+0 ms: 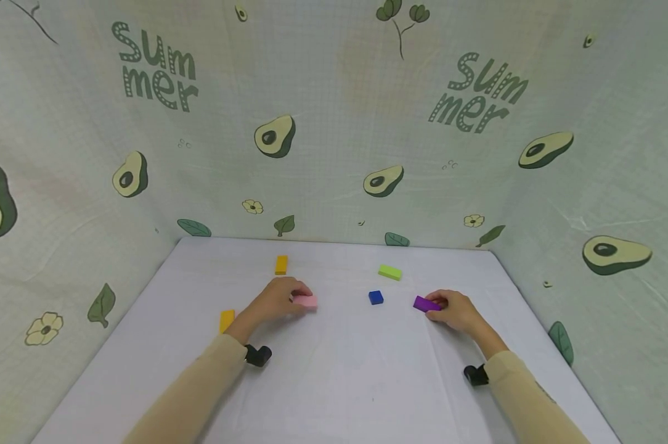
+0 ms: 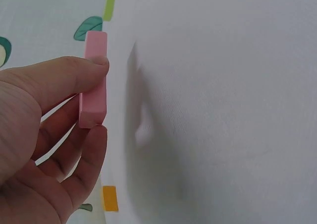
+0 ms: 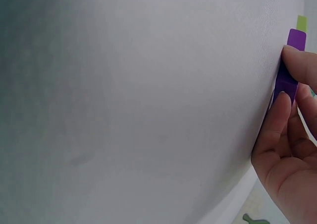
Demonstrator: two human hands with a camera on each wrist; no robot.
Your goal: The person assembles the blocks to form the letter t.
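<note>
A pink block (image 2: 94, 102) is pinched between the thumb and fingers of my left hand (image 1: 279, 298), held just above the white table as its shadow shows in the left wrist view. My right hand (image 1: 455, 310) grips a purple block (image 1: 425, 304) by its right end, thumb on one side and fingers on the other. In the right wrist view the purple block (image 3: 296, 39) is close to the table surface; whether it touches is hard to tell. Between the two hands lies a small blue block (image 1: 375, 297), nearer the right one.
A lime green block (image 1: 390, 272) lies behind the blue one. One yellow-orange block (image 1: 281, 265) is at the back left, another (image 1: 227, 320) beside my left wrist, partly covered by it. Patterned cloth walls (image 1: 334, 154) enclose the white table (image 1: 362, 382) at the back and sides.
</note>
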